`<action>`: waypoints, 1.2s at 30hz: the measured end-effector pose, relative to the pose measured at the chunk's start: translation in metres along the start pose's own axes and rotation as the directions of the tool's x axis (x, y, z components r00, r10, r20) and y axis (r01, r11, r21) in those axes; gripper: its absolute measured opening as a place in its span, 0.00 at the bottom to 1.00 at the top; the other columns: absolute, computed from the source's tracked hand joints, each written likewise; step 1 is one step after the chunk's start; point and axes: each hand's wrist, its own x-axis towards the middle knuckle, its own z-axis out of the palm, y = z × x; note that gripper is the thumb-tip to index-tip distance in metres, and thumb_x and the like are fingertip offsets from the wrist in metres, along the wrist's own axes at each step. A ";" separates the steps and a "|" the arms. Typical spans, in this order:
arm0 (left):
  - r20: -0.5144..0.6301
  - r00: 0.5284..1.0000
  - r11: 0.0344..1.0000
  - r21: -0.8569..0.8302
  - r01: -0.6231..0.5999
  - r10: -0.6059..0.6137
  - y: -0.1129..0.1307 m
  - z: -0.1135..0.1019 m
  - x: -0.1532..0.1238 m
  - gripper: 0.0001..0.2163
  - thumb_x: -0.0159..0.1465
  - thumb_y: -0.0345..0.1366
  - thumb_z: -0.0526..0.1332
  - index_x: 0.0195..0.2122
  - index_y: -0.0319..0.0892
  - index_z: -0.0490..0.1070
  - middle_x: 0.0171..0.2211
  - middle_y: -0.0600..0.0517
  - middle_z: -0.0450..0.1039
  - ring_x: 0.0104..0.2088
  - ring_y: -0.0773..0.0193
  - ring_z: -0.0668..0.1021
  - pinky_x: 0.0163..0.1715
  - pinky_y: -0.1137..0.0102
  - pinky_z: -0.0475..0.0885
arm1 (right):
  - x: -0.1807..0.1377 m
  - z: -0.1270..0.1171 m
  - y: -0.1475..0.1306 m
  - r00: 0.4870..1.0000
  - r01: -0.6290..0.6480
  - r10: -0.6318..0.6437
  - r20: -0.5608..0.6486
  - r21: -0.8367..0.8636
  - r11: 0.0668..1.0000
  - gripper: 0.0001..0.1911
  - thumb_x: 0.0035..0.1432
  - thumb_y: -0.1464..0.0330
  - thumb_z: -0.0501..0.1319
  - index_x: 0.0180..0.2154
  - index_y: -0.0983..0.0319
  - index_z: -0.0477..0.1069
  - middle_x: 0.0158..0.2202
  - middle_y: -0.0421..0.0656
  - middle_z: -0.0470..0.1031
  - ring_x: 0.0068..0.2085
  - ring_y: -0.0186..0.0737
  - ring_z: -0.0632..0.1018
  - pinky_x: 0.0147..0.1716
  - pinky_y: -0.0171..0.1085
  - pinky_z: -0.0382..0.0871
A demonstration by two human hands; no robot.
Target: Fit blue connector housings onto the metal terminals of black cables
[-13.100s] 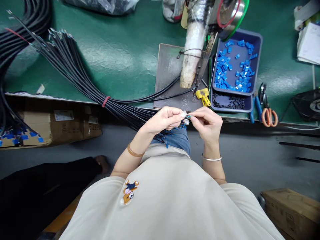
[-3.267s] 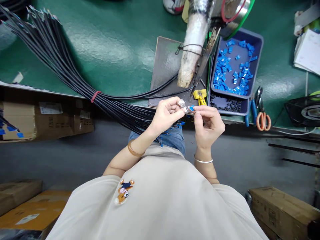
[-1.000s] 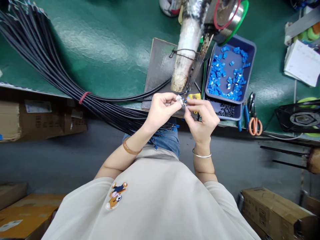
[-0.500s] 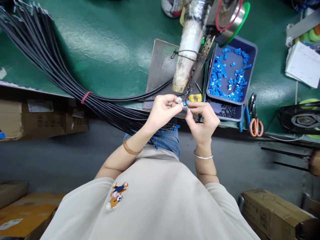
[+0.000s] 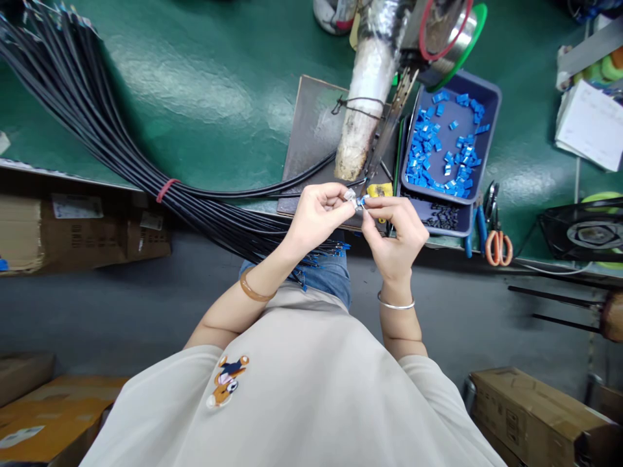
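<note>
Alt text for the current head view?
Left hand and right hand meet over the edge of a green bench, a small blue piece between them. Black cables tied with a red band stretch to their left; a tray of blue parts sits beyond the right hand.

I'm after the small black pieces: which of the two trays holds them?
The tray nearer the right hand, partly covered by the other tray, which holds blue connectors instead.

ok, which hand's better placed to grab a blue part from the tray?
Probably right: the right hand is nearer the tray of blue parts; the left hand sits by the black cables. Both are occupied at a small piece, though.
</note>
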 end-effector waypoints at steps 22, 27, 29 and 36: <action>0.028 0.998 0.997 -0.044 0.063 -0.062 0.002 -0.002 0.002 0.06 0.50 0.30 0.68 0.22 0.37 0.71 0.17 0.59 0.61 0.18 0.78 0.61 0.18 0.78 0.56 | 0.002 -0.001 -0.002 0.999 0.028 -0.027 0.028 -0.031 0.999 0.07 0.56 0.76 0.62 0.31 0.58 0.68 0.37 0.40 0.79 0.39 0.36 0.80 0.41 0.39 0.75; 0.051 0.998 0.999 -0.019 0.036 -0.035 0.001 -0.001 0.001 0.06 0.52 0.29 0.66 0.23 0.38 0.69 0.16 0.59 0.62 0.17 0.77 0.63 0.17 0.77 0.55 | 0.000 -0.001 -0.001 1.000 0.027 -0.027 0.015 -0.031 0.999 0.06 0.56 0.75 0.62 0.32 0.58 0.68 0.36 0.40 0.80 0.39 0.36 0.80 0.40 0.39 0.75; 0.044 0.998 0.999 -0.016 0.033 -0.033 0.002 -0.001 0.001 0.06 0.52 0.29 0.66 0.23 0.38 0.69 0.16 0.59 0.62 0.17 0.77 0.63 0.17 0.77 0.55 | 0.000 -0.001 0.000 1.000 0.017 -0.016 0.022 -0.031 0.999 0.06 0.57 0.74 0.62 0.31 0.58 0.69 0.36 0.40 0.79 0.39 0.37 0.80 0.40 0.40 0.75; 0.032 0.999 0.999 -0.039 0.016 -0.015 0.006 0.000 0.003 0.05 0.52 0.29 0.67 0.22 0.36 0.71 0.16 0.59 0.62 0.17 0.78 0.62 0.17 0.78 0.55 | 0.005 -0.001 -0.001 1.000 0.017 -0.017 0.016 -0.006 1.000 0.05 0.56 0.75 0.63 0.31 0.59 0.71 0.36 0.40 0.79 0.39 0.36 0.80 0.41 0.39 0.75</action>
